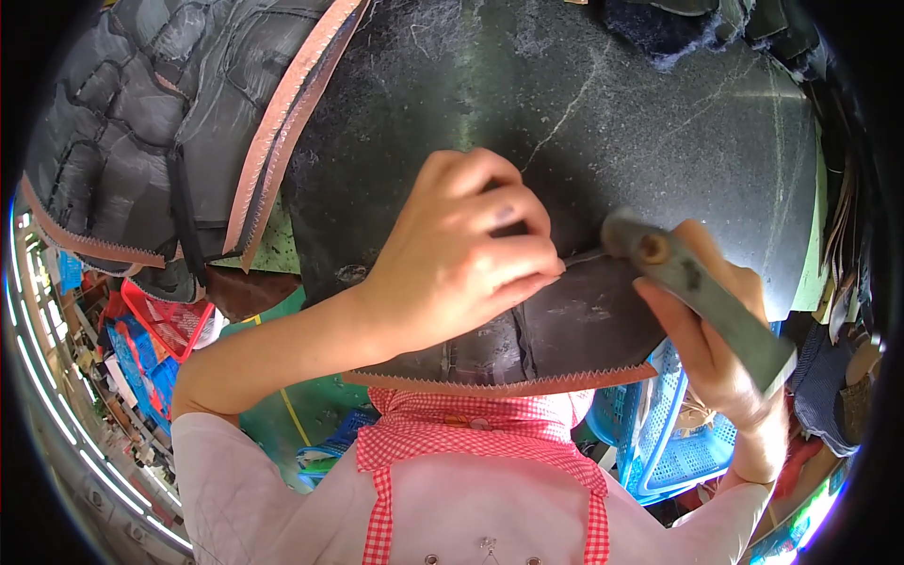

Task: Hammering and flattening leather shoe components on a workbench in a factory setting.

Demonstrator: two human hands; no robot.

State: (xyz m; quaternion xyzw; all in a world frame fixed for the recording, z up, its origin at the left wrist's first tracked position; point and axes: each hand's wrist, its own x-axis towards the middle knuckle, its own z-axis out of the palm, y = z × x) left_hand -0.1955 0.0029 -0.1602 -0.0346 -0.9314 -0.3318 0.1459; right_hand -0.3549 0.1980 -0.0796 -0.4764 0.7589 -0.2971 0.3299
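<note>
My right hand point(706, 339) is closed round the handle of a hammer point(716, 306), mostly hidden behind the metal head. The hammer's round face, slightly blurred, hangs just right of my left fingertips. My left hand point(471, 250) is curled with fingertips pinched at the upper edge of a dark leather-like piece point(598, 320); a thin dark edge shows between the fingertips and the hammer. Along its near side, the piece has a pinkish-brown zigzag-cut border point(508, 386). It lies on a worn dark work slab point(678, 141), right in front of my body.
At the left lies a pile of dark stitched pieces point(141, 122) with pinkish-brown borders. Dark scraps point(678, 28) lie at the far right edge. Below the slab are a blue plastic basket point(673, 452) on the right and a red basket point(169, 315) on the left.
</note>
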